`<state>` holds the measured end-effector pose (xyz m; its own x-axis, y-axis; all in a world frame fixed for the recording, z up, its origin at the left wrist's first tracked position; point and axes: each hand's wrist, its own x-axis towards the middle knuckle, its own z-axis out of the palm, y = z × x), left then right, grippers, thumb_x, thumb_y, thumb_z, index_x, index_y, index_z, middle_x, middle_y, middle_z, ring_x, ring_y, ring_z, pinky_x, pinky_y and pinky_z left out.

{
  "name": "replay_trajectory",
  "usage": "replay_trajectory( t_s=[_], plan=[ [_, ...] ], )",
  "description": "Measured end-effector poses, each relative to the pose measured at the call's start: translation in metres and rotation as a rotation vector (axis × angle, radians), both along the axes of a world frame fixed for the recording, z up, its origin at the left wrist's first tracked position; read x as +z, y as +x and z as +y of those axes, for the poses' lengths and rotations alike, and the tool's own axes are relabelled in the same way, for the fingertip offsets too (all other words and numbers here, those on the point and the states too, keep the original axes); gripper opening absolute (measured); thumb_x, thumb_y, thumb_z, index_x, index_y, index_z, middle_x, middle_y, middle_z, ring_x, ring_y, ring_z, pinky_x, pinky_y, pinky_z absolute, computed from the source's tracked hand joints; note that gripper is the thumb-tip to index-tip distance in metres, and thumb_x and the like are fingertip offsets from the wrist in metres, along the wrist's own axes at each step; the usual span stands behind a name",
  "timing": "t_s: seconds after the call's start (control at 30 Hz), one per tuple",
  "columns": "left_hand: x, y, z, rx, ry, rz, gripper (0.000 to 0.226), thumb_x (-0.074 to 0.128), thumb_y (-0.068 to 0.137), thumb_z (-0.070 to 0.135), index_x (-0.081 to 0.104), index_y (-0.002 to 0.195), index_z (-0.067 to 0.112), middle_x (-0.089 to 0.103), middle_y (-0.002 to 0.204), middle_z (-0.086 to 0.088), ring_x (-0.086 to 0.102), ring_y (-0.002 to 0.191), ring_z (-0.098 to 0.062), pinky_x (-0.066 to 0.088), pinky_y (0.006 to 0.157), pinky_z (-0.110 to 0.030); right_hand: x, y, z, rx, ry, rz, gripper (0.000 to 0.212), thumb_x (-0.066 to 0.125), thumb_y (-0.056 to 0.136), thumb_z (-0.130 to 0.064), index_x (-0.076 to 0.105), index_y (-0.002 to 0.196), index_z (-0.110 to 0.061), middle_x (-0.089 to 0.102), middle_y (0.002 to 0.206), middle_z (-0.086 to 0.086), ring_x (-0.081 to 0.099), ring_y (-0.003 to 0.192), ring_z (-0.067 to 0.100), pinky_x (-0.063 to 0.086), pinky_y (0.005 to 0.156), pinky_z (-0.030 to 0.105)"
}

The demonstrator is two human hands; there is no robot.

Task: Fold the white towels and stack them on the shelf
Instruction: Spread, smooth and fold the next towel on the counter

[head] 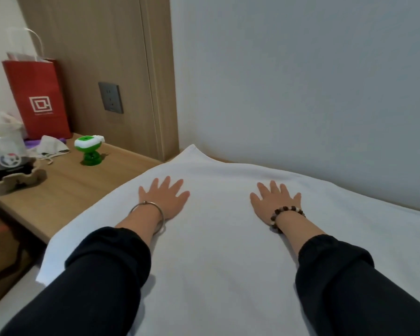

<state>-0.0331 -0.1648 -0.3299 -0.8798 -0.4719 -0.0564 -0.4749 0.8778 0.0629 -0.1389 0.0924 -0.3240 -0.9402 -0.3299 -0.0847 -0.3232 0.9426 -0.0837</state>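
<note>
Guesswork on my part, but this looks like the smoothing step before the first fold. The white towel (223, 229) is lying spread out wide in front of the person. It's filling most of the near and right part of the view, and its far edge is running up against the pale wall (301, 81). The far-left corner is humping up a bit where it's meeting the wall, and the near-left corner is hanging off an edge.

Both hands are resting palm-down on the cloth, well apart from each other. The left hand (164, 198), with a silver bangle (147, 212) on the wrist, is sitting near the towel's left edge. The right hand (274, 202), with a bead bracelet (286, 214), is further right. Fingers on both are straight and fanned apart, pressing rather than gripping or pinching anything. Arms in dark sleeves (107, 275) are reaching forward, nearly straight. I'm reading that as flattening wrinkles and pinning the cloth so it isn't sliding.

Off to the left, the wooden nightstand (83, 187) is holding a red paper bag (38, 98) and a green and white gadget (89, 149). No shelf is showing, so the stacking hasn't started yet, I'd say.
</note>
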Motion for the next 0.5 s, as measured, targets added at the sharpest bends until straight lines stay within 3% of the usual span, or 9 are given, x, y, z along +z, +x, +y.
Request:
replay_trajectory(
  t_s=[0.2, 0.33, 0.5],
  plan=[
    [-0.001, 0.012, -0.023, 0.021, -0.013, -0.014, 0.06, 0.007, 0.093, 0.064, 0.0, 0.149, 0.043, -0.009, 0.159, 0.009, -0.006, 0.147, -0.022, -0.002, 0.114, -0.055, 0.004, 0.002, -0.007, -0.061, 0.041, -0.032, 0.059, 0.008, 0.096, -0.053, -0.001, 0.152, -0.034, -0.011, 0.16, -0.003, -0.007, 0.147, 0.022, -0.004, 0.114, 0.057],
    [0.011, 0.021, -0.012, -0.122, 0.023, -0.004, 0.052, 0.021, 0.099, 0.049, 0.012, 0.149, 0.038, 0.001, 0.16, 0.007, 0.0, 0.147, -0.02, 0.004, 0.116, -0.052, 0.016, 0.017, -0.028, -0.147, 0.108, -0.1, 0.061, 0.008, 0.098, -0.05, -0.008, 0.152, -0.027, -0.017, 0.159, 0.001, -0.012, 0.146, 0.026, -0.005, 0.114, 0.058],
    [0.018, 0.069, -0.009, -0.191, 0.065, -0.046, 0.052, 0.026, 0.101, 0.044, 0.013, 0.15, 0.033, 0.001, 0.16, 0.005, -0.001, 0.146, -0.019, 0.003, 0.115, -0.048, 0.017, 0.083, -0.09, 0.168, 0.071, -0.135, 0.063, 0.009, 0.097, -0.054, -0.007, 0.152, -0.027, -0.019, 0.159, -0.002, -0.013, 0.146, 0.026, -0.001, 0.114, 0.06]
  ],
)
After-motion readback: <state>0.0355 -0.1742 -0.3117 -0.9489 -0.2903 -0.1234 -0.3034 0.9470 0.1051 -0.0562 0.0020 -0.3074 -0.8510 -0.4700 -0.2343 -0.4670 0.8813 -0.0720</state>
